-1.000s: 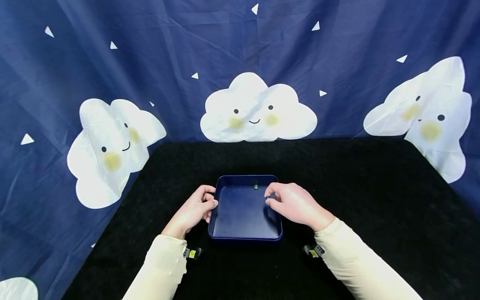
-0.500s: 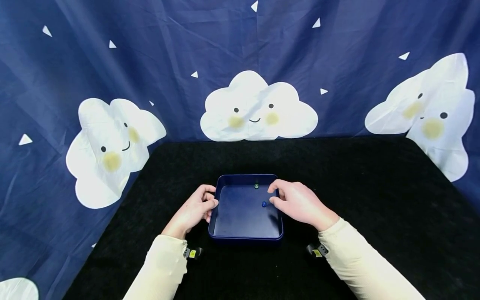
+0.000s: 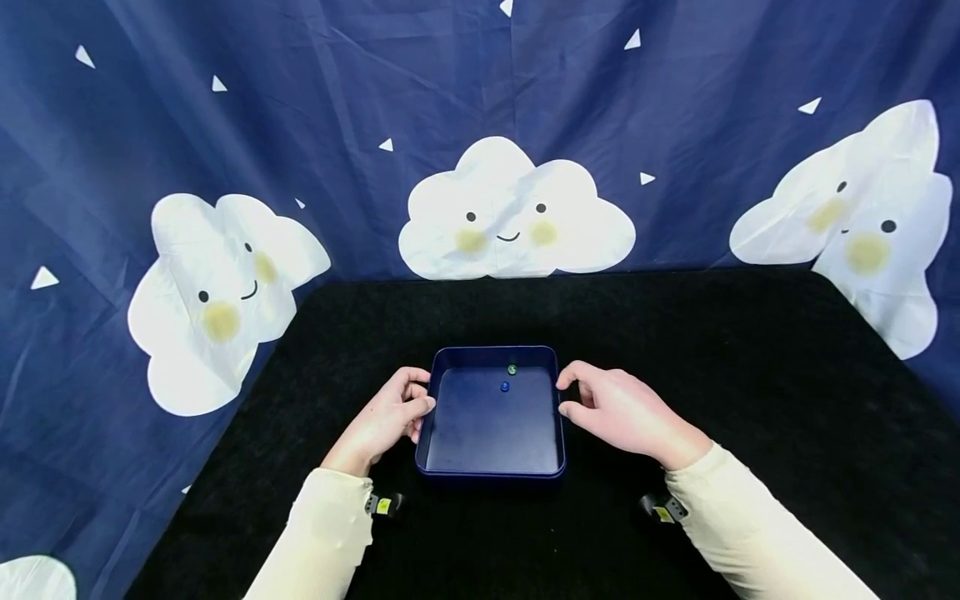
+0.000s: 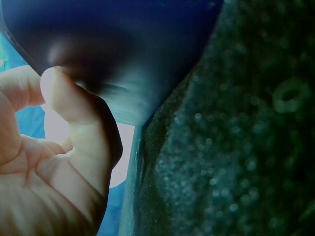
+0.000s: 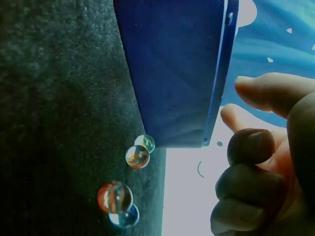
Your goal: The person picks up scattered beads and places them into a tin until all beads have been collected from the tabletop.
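Observation:
A shallow dark-blue box [image 3: 491, 476] lies on the black cloth in the head view. Inside it, a green marble [image 3: 512, 370] is near the back wall and a blue marble [image 3: 505, 387] just in front of that. My left hand [image 3: 386, 421] grips the box's left wall, thumb at the rim. My right hand [image 3: 626, 410] is by the right rim, thumb and index finger apart, other fingers loosely curled, nothing held. In the right wrist view, several marbles lie outside the box: a greenish one [image 5: 145, 143], an orange-streaked one [image 5: 137, 157], a red-streaked one [image 5: 114, 197] and a blue one [image 5: 125, 217].
The black cloth [image 3: 675, 333] covers the table around the box. Behind it hangs a blue curtain [image 3: 360, 100] with white clouds. A small black wrist camera [image 3: 390, 505] sits under the left sleeve, another [image 3: 660, 507] under the right.
My right hand has let go of the blue marble inside the box and drawn back to the right, past the rim. The marble has rolled back and left, near the green one. The left hand stays put.

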### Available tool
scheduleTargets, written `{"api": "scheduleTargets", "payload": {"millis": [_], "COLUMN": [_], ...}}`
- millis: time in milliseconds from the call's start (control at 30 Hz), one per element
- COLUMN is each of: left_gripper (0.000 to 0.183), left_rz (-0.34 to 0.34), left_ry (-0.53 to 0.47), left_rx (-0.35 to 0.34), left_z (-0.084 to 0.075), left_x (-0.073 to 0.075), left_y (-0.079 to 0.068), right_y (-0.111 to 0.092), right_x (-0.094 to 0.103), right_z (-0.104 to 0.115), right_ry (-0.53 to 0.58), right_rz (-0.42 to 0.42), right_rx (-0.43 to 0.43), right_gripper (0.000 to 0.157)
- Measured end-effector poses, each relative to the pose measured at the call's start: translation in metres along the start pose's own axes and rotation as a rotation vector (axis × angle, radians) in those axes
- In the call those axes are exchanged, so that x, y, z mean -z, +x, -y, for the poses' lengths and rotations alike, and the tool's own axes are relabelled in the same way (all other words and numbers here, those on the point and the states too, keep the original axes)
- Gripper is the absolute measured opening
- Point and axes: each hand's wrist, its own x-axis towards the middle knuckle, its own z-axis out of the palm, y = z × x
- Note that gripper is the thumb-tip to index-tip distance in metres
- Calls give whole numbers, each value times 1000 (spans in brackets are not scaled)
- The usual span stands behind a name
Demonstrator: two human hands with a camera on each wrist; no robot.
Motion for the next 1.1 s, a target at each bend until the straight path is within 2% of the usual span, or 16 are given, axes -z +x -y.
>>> {"api": "scheduleTargets", "payload": {"millis": [167,300,433,633,767,867,933,1000,1100], "left_gripper": [43,43,43,43,43,44,45,46,46], "left_rz": [3,1,-4,-5,-17,-11,-5,-5,-9], "left_ry": [2,4,6,11,6,9,13,14,13], "left_rx": [0,-4,-9,-9,-6,-4,-1,1,4], "left_z": [-1,-2,-2,-1,-1,-3,-3,-3,-2], "left_x": [0,0,0,1,0,0,-1,-1,0], "left_y": [0,0,-1,-2,-2,-2,-2,-2,-2], "right_y": [-13,-22,-26,-27,-25,-24,-23,-22,-20], "right_x": [4,3,-1,-6,-5,-2,-2,-3,-7], "right_z": [1,3,4,4,-5,-18,-25,-30,-32], "right_ry": [-16,-31,-56,-72,-95,-112,-107,-103,-105], "right_rz": [42,128,161,182,127,86,99,128,153], "right_rx": [15,32,49,78,27,-63,-100,-88,-36], "right_gripper": [13,17,19,20,17,36,46,46,36]}}
